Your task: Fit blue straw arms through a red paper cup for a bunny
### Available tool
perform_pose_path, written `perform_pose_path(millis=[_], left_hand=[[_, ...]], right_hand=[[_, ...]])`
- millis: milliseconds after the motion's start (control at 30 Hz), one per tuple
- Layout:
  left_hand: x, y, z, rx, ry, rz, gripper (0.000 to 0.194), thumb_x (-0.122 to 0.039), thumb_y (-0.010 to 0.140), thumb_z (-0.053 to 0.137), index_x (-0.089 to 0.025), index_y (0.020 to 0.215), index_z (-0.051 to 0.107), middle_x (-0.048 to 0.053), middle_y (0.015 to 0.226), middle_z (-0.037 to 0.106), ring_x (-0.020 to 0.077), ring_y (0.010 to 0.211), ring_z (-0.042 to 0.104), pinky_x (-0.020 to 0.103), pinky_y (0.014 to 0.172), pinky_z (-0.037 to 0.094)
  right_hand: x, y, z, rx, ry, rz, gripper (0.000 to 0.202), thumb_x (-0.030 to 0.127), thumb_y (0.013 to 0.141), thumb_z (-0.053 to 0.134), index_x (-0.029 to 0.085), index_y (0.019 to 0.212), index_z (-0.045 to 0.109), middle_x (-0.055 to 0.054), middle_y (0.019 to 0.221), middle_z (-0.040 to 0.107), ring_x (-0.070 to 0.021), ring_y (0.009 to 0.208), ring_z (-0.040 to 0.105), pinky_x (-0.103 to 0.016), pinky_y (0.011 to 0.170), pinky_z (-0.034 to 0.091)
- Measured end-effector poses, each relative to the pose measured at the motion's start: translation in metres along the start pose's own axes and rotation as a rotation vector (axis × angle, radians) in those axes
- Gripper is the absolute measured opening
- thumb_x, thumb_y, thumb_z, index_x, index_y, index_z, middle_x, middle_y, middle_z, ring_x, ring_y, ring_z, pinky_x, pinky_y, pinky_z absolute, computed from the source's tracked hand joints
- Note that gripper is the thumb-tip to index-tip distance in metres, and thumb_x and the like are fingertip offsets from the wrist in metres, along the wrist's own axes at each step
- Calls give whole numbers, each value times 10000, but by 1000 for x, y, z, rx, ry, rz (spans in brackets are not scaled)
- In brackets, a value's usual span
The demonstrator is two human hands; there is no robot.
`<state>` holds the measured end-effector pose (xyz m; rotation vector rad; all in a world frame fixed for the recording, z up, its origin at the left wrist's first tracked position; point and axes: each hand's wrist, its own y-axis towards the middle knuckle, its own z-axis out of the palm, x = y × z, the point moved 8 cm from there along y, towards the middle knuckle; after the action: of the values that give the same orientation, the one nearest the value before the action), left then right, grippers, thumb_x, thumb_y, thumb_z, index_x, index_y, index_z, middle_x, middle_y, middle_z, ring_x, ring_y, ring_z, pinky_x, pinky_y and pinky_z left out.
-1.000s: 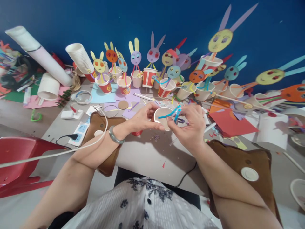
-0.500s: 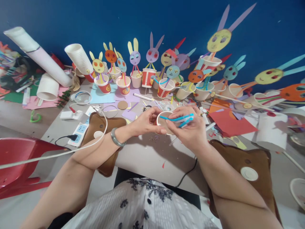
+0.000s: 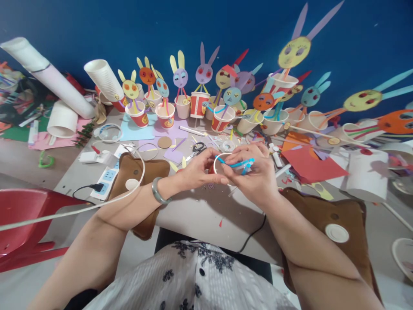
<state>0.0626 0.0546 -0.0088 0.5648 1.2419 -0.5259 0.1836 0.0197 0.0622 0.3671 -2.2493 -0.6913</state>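
Note:
My left hand [image 3: 204, 171] is wrapped around a paper cup [image 3: 215, 164], its open mouth tilted towards me. Blue pipe cleaners [image 3: 240, 163] are pinched in the fingers of my right hand [image 3: 256, 172], with one end over the cup's rim. Whether that end is fastened to the cup cannot be made out behind the fingers. Yellow paper ears [image 3: 179, 165] show just beyond my left wrist. Black scissors [image 3: 199, 147] lie behind the left hand.
Rabbit figures in cups [image 3: 199, 103] line the blue wall. Brown cushions [image 3: 325, 232] lie beside both forearms. A white cable [image 3: 97, 204] crosses above my left forearm, near a power strip [image 3: 108, 176]. Red paper [image 3: 314, 165] and scraps lie at the right.
The blue pipe cleaners have shifted slightly left and down towards the cup's rim, with my right fingers closer to it. The yellow ears and scissors near my left hand are now easier to see.

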Motion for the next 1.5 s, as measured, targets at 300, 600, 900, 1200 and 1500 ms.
perform_pose_path(millis=[300, 600, 900, 1200, 1500], left_hand=[[-9, -3, -12, -116, 128, 114, 496, -657, 897, 654, -192, 1061, 608, 44, 994, 652, 143, 885, 609, 275, 795, 508], [-37, -6, -14, -142, 168, 341, 292, -519, 983, 612, -232, 1040, 609, 44, 1010, 694, 158, 968, 669, 330, 950, 544], [-47, -9, -19, -165, 179, 369, 244, -468, 1011, 580, -239, 1097, 575, 69, 1210, 715, 159, 975, 690, 338, 879, 566], [-35, -6, -18, -115, 74, 296, 200, -426, 1007, 602, -262, 1121, 597, 72, 1354, 642, 194, 1212, 637, 389, 1037, 525], [-31, -6, -19, -103, 51, 294, 211, -422, 1009, 602, -259, 1143, 589, 70, 1400, 602, 201, 1229, 625, 376, 1020, 535]], right_hand=[[-1, 3, 1, 8, 64, -4, 134, 282, 839, 783, 289, 781, 663, -42, 835, 705, -287, 863, 682, -617, 1007, 443], [18, 6, -8, 25, 18, -34, 66, 348, 868, 751, 310, 838, 706, -63, 881, 720, -304, 917, 686, -585, 977, 471], [33, 12, -22, 129, -124, -187, 71, 284, 877, 703, 348, 904, 687, -3, 834, 763, -301, 998, 702, -634, 1141, 324], [28, 9, -21, 105, -126, -143, 98, 282, 900, 688, 320, 813, 666, -19, 817, 715, -279, 918, 694, -637, 1135, 341], [32, 8, -23, 56, -156, -210, 92, 247, 905, 691, 285, 829, 656, -1, 795, 724, -247, 869, 717, -599, 1121, 393]])
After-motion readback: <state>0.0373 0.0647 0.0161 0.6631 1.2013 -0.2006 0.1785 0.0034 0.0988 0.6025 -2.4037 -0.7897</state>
